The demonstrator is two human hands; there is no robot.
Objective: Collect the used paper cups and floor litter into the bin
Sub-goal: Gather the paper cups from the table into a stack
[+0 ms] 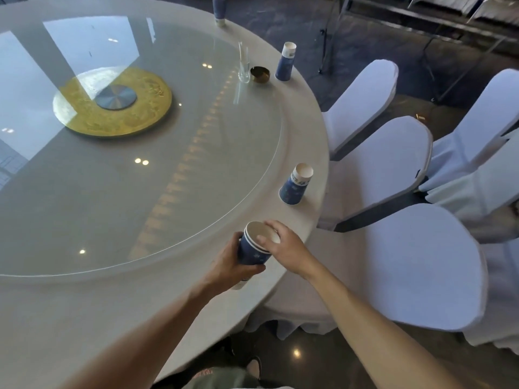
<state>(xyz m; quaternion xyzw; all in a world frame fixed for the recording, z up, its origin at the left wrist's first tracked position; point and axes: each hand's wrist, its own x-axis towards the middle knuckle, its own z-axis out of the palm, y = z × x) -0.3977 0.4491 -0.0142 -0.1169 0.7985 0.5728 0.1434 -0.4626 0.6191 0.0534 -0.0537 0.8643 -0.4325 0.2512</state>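
A short stack of blue paper cups [252,249] is held just above the near rim of the round table [303,130]. My left hand [233,265] wraps around the stack's side from below. My right hand [283,245] rests its fingers on the stack's white top rim. Another blue paper cup [295,188] stands upside down on the table rim beyond my hands. Further along the rim stands an upside-down cup [286,62], and a taller blue cup stack [219,9] sits at the far edge. No bin or floor litter is clearly visible.
A glass turntable [168,164] with a gold centre disc [112,101] covers the table's middle. A clear glass [243,66] and a gold ashtray [260,74] sit on the rim. Several white-covered chairs [393,169] crowd the table's right side; dark floor lies beyond.
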